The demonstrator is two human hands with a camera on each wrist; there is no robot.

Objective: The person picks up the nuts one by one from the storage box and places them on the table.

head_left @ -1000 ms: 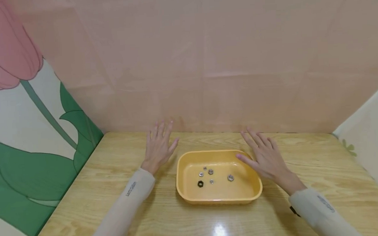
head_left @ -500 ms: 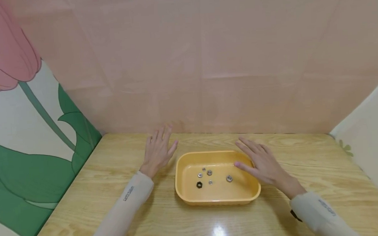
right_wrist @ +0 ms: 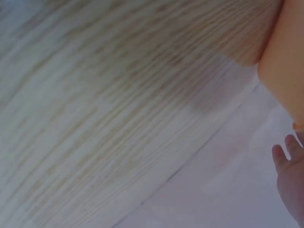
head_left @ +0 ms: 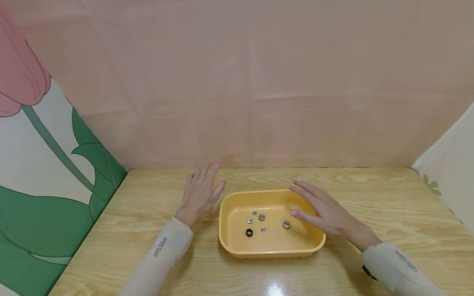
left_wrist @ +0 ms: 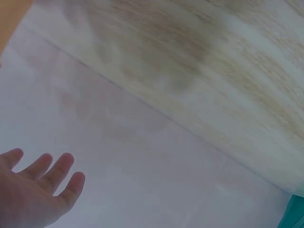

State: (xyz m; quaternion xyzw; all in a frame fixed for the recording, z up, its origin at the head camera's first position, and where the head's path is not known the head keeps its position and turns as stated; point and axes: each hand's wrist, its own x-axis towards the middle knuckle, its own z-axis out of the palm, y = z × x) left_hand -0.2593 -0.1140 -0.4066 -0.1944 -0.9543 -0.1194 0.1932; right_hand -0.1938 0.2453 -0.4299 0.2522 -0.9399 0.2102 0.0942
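A yellow plastic tray (head_left: 273,254) with raised walls stands on the wooden table. Several metal nuts lie scattered on its floor: a black nut (head_left: 249,232) at the left front, a larger silver nut (head_left: 286,224) toward the right, another silver nut (head_left: 261,217) and smaller ones about it. My left hand (head_left: 199,194) is held beyond the tray's left side, fingers spread and holding nothing. My right hand (head_left: 329,212) hangs over the tray's right rim, thumb and fingers extended over the inside, holding nothing. In the left wrist view the left hand's fingers (left_wrist: 56,173) are loosely bent.
A pinkish sheet (head_left: 250,85) rises along the table's back edge. To the left stands a panel with a painted tulip (head_left: 10,60) and green leaves. A white panel (head_left: 460,156) borders the right. The wooden tabletop (head_left: 211,281) extends in front of the tray.
My right hand has moved left and slightly down, further over the tray. My left hand has lowered a little. The nuts lie as before in the tray.
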